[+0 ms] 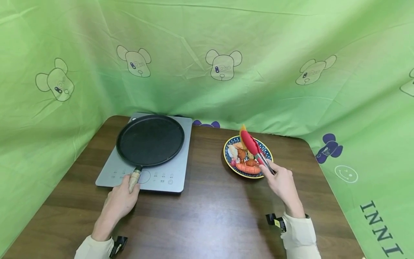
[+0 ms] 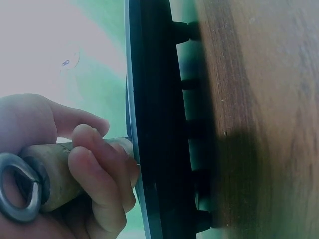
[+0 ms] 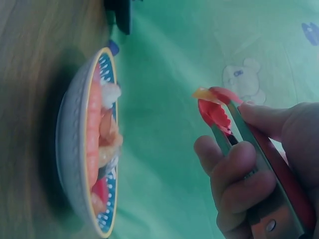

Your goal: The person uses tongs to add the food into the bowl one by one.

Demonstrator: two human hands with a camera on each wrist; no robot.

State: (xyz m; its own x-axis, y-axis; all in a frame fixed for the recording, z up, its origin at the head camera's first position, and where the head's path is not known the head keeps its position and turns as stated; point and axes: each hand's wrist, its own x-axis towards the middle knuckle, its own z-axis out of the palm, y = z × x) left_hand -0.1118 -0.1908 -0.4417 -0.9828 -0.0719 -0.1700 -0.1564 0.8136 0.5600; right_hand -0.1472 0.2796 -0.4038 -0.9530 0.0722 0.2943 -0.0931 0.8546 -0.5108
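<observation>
On the left, my left hand (image 1: 121,201) grips the pale wooden-looking handle (image 1: 134,178) of a flat black pan (image 1: 150,140). That pan rests on a silver induction cooker (image 1: 174,176). Curled fingers (image 2: 102,174) wrap the handle in the left wrist view, where a metal ring (image 2: 35,199) hangs at its end. My right hand (image 1: 280,181) holds red-tipped metal tongs (image 1: 250,144) above a patterned plate (image 1: 270,153). The tips pinch a thin yellow-orange piece (image 3: 202,93), whose kind I cannot tell. A sausage (image 1: 248,169) and several other foods lie on the plate.
A brown wooden table (image 1: 207,212) carries everything. Green cloth (image 1: 181,72) printed with bear heads hangs behind and at both sides, meeting the table's edges. Dark straps with small devices (image 1: 278,222) sit on both wrists.
</observation>
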